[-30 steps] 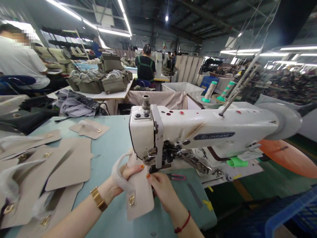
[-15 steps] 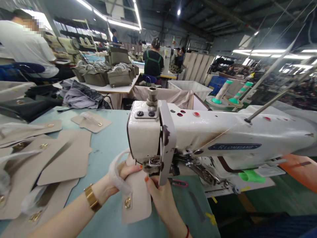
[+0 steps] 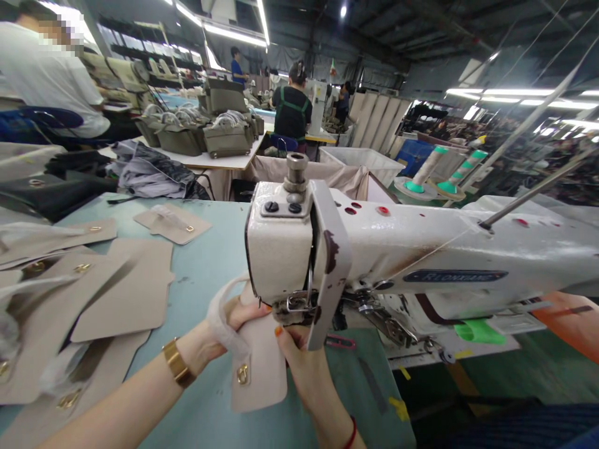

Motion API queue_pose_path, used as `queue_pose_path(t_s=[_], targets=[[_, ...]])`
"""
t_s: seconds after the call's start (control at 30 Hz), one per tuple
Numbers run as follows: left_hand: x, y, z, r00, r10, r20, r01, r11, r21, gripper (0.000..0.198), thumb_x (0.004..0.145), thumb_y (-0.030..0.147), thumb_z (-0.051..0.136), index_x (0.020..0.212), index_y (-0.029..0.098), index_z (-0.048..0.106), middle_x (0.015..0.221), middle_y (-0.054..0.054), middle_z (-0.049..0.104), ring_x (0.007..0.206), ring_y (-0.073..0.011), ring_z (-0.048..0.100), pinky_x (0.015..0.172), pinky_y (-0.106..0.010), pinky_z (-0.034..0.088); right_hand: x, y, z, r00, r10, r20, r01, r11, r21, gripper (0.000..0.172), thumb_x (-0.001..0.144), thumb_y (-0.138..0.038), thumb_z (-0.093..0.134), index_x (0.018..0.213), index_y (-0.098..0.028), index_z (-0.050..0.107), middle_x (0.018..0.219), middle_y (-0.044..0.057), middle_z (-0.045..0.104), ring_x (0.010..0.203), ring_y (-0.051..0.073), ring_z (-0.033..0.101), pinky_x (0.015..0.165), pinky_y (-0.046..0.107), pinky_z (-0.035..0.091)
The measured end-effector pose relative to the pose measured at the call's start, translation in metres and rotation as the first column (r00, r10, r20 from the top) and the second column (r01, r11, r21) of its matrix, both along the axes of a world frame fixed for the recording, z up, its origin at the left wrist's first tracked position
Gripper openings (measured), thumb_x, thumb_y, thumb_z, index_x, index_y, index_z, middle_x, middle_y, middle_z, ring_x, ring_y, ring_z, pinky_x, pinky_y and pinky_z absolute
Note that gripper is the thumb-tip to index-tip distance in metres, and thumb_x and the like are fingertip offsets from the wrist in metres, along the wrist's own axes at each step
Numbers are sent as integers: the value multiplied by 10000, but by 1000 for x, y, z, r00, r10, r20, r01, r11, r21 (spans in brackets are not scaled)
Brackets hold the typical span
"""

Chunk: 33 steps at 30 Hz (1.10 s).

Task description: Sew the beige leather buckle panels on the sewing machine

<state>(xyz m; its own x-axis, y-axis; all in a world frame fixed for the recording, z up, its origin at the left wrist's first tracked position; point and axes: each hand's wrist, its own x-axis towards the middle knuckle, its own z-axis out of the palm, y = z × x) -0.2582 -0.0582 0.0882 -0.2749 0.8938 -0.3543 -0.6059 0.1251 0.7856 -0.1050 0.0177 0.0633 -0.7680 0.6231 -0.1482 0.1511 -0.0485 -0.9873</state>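
Observation:
A beige bag panel [image 3: 259, 368] lies partly under the head of a white sewing machine [image 3: 281, 249]. It bears a gold buckle [image 3: 242, 374] and a looped handle [image 3: 223, 324] in whitish wrapping. My left hand [image 3: 229, 324] grips the panel's left side, thumb on top and fingers partly hidden beneath the handle and panel. Close to the presser foot area, my right hand [image 3: 302, 358] pinches the right edge, its thumb on the surface and other fingers out of sight. The machine head hides the needle and the panel's far end.
Similar beige panels [image 3: 126, 287] are piled on the left of the green table [image 3: 196, 274], with one smaller piece [image 3: 173, 222] farther back. Pink-handled thread snips [image 3: 340, 341] lie beside the machine. Thread cones [image 3: 425, 169] stand behind it. Co-workers sit beyond.
My view has shifted slightly, so the machine appears a little farther right. Both hands keep their hold, and the panel's near end sits slightly higher in view.

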Motion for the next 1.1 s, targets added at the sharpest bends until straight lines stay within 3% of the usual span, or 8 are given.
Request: queue_pose_path(t_s=[0.17,0.33,0.5,0.73,0.83,0.93,1.1], targets=[[-1,0,-6,1000,-6,-24,7,999,39,353,690,247,789,1021,151,713,1027,-133,733,871,-287,691,781,-367,559,0,0,2,999,-22,46,17,994,106,453,829,-498,483,565,-133,436,565,-11,341,560,75,306,492,190,229],[0,0,-3,1000,-10,-25,11,998,55,356,703,242,779,1042,167,702,1017,-119,738,866,-274,690,794,-372,555,0,1,1,998,-24,63,16,992,127,468,840,-513,472,589,-118,492,566,-3,386,556,78,334,485,186,237],[-1,0,-4,998,-65,-12,65,997,44,348,719,292,762,1025,140,702,982,-135,740,803,-279,694,740,-379,562,2,2,10,995,-9,96,-8,985,172,417,865,-434,469,639,-96,565,577,5,446,552,80,375,483,181,243],[0,1,-4,1000,-21,23,20,999,48,408,677,287,798,1049,158,694,971,-119,744,810,-285,700,746,-375,561,6,1,21,983,30,183,-78,962,260,326,871,-297,477,646,-94,597,571,-2,475,542,75,394,472,183,210],[7,-2,-3,998,66,-25,-65,997,44,437,671,299,802,1063,144,688,995,-136,740,856,-313,699,762,-385,563,11,9,25,977,79,196,-134,950,282,342,881,-288,482,616,-98,583,561,-7,474,544,75,399,481,179,230],[27,-5,-6,970,243,-16,-243,970,-24,482,632,312,824,1052,122,683,969,-150,743,878,-337,696,750,-390,574,19,26,35,962,173,211,-235,919,317,319,891,-281,493,662,-102,622,609,8,549,605,97,476,537,171,308],[73,-1,-18,783,622,-26,-618,772,-149,616,589,305,846,1147,170,623,1073,-113,719,1003,-322,667,851,-377,557,29,56,58,914,280,293,-385,826,413,265,874,-233,518,674,-127,654,670,42,626,712,142,567,669,191,399]])
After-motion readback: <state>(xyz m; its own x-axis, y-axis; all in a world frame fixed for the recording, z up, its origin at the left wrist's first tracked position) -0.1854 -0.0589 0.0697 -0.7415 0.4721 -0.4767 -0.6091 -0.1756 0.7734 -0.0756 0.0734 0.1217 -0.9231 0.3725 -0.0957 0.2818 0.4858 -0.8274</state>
